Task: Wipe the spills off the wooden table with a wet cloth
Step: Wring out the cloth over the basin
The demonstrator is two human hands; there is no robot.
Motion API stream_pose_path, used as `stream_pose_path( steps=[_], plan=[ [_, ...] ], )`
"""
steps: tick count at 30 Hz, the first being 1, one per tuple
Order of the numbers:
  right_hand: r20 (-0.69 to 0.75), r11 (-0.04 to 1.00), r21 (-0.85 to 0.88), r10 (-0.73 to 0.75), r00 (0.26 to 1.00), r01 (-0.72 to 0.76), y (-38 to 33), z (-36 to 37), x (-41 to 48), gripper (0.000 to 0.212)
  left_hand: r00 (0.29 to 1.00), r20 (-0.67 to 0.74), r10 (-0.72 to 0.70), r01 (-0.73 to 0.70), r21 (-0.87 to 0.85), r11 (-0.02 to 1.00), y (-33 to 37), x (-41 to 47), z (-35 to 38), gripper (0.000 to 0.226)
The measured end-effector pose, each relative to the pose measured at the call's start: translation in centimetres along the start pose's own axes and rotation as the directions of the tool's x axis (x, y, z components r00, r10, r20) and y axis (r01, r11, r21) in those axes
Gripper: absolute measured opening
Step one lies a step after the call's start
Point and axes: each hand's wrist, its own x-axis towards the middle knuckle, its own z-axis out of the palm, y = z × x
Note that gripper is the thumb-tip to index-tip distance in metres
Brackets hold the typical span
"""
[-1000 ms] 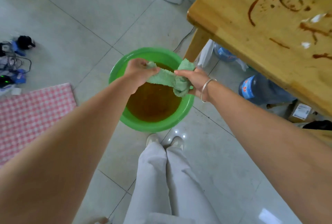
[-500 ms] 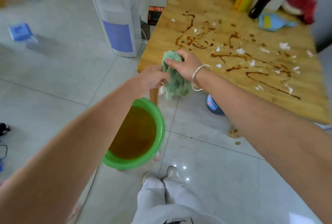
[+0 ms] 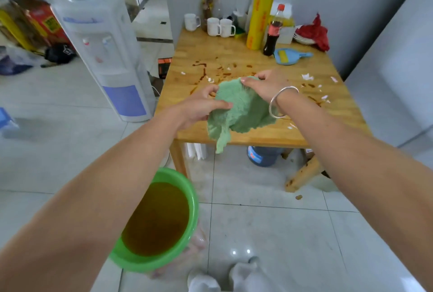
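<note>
A green cloth [image 3: 241, 111] hangs spread between both hands above the near edge of the wooden table [image 3: 262, 137]. My left hand [image 3: 199, 106] pinches its left edge. My right hand [image 3: 264, 85], a silver bangle on the wrist, grips its top edge. Brown spills [image 3: 202, 69] and white scraps [image 3: 307, 77] streak the table's middle; the cloth and hands hide part of them. A corner of the cloth dangles below the table edge.
A green basin [image 3: 189, 188] of brown water sits on the tiled floor by my feet. A water dispenser [image 3: 103, 57] stands left of the table. Mugs [image 3: 220, 27], bottles, a yellow roll [image 3: 260, 20] and a blue dustpan [image 3: 288, 56] crowd the table's far side. A water jug [image 3: 263, 155] lies underneath.
Both hands lifted the cloth from over the basin up to the table's near edge and unfolded it from a wrung bunch into a spread sheet. The view tilted up to the table.
</note>
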Motion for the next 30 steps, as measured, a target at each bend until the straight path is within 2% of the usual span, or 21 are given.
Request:
stream_pose_path(
  steps=[2,4,6,7,8,9,10,11,13,15,18,21,24,25,26,27,29,30],
  plan=[
    [-0.014,0.999,-0.037,0.005,1.0,-0.006,0.8,-1.8,0.5,0.045,1.0,0.01,-0.003,0.002,0.057,0.998,1.1,0.9,0.9,0.039],
    [0.022,0.992,-0.126,0.014,1.0,-0.011,1.6,-4.1,0.7,0.052,0.999,-0.012,-0.037,0.039,0.188,0.981,2.1,1.9,2.0,0.055],
    [0.082,0.991,-0.125,0.048,0.996,-0.037,2.3,-5.8,0.9,0.044,0.992,-0.008,-0.125,0.122,0.284,0.951,2.9,2.5,2.7,0.062],
    [0.121,0.995,-0.078,0.079,0.989,-0.07,2.8,-6.6,1.1,0.037,0.986,0.026,-0.167,0.154,0.269,0.951,3.3,2.8,3.3,0.056],
    [0.157,0.991,0.023,0.123,0.98,-0.128,3.4,-7.6,1.3,0.041,0.981,0.064,-0.184,0.166,0.22,0.961,3.9,3.2,4.4,0.047],
    [0.192,0.971,0.136,0.17,0.966,-0.198,4.1,-8.2,1.6,0.056,0.979,0.096,-0.18,0.166,0.141,0.976,4.3,3.4,5.3,0.04],
    [0.217,0.936,0.237,0.208,0.954,-0.259,4.9,-9.0,1.8,0.068,0.979,0.126,-0.16,0.156,0.041,0.987,4.8,3.9,6.4,0.036],
    [0.238,0.902,0.302,0.24,0.941,-0.307,5.7,-9.6,1.9,0.072,0.978,0.163,-0.133,0.144,-0.063,0.988,5.3,4.4,7.5,0.035],
    [0.303,0.851,0.346,0.298,0.905,-0.396,7.4,-10.3,1.7,0.064,0.966,0.24,-0.093,0.151,-0.236,0.96,6.4,5.2,9.5,0.033],
    [0.349,0.776,0.383,0.38,0.857,-0.5,9.4,-10.5,1.8,0.063,0.957,0.279,-0.086,0.177,-0.321,0.93,7.5,6.0,11.5,0.036],
    [0.436,0.677,0.413,0.439,0.785,-0.608,12.2,-10.3,1.8,0.081,0.961,0.268,-0.075,0.185,-0.414,0.891,9.0,6.8,13.7,0.04],
    [0.588,0.482,0.529,0.386,0.711,-0.698,13.5,-11.1,1.1,0.093,0.978,0.206,-0.04,0.143,-0.518,0.844,9.8,7.7,15.0,0.04],
    [0.627,0.333,0.643,0.287,0.724,-0.689,14.3,-11.6,0.9,0.09,0.984,0.165,-0.066,0.148,-0.552,0.821,9.3,8.7,15.2,0.041],
    [0.642,0.261,0.684,0.228,0.732,-0.682,14.5,-11.6,1.1,0.085,0.984,0.156,-0.088,0.16,-0.54,0.827,8.9,9.0,15.0,0.041],
    [0.632,0.237,0.71,0.204,0.748,-0.664,14.9,-11.5,1.6,0.076,0.983,0.146,-0.113,0.172,-0.513,0.841,8.5,9.3,14.8,0.039],
    [0.61,0.268,0.719,0.201,0.767,-0.642,15.2,-11.6,2.2,0.062,0.981,0.137,-0.136,0.186,-0.476,0.86,8.0,9.7,14.4,0.036],
    [0.548,0.459,0.652,0.265,0.793,-0.604,15.8,-11.7,3.1,0.042,0.976,0.115,-0.183,0.214,-0.39,0.896,7.3,10.2,13.6,0.028],
    [0.504,0.556,0.597,0.301,0.809,-0.579,16.0,-11.5,3.6,0.041,0.971,0.101,-0.218,0.239,-0.333,0.912,7.0,10.5,13.2,0.023]
  ],
)
